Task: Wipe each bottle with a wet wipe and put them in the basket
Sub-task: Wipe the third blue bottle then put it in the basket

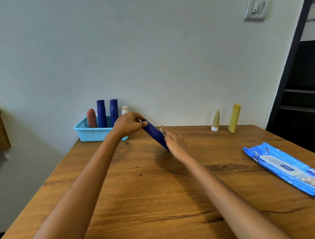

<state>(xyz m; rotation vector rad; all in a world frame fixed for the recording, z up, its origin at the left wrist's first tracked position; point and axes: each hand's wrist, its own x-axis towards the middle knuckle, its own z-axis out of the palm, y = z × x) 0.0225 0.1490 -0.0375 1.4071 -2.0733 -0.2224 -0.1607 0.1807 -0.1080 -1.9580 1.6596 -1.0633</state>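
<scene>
My left hand (128, 124) grips the top end of a dark blue bottle (154, 133), which leans down to the right above the wooden table (159, 198). My right hand (174, 141) lies along the bottle's lower part with straight fingers, and a small whitish bit of wipe (162, 129) shows at the fingertips. The bottle's bottom end is hidden behind that hand. A light blue basket (90, 134) at the back left holds a brownish-pink bottle (91, 118), two dark blue bottles (101, 114) and a small white bottle (124, 110).
A beige cone-shaped tube (215, 122) and a yellow bottle (234, 118) stand at the table's back right by the wall. A blue pack of wet wipes (288, 167) lies near the right edge. A dark cabinet (305, 92) stands to the right of the table.
</scene>
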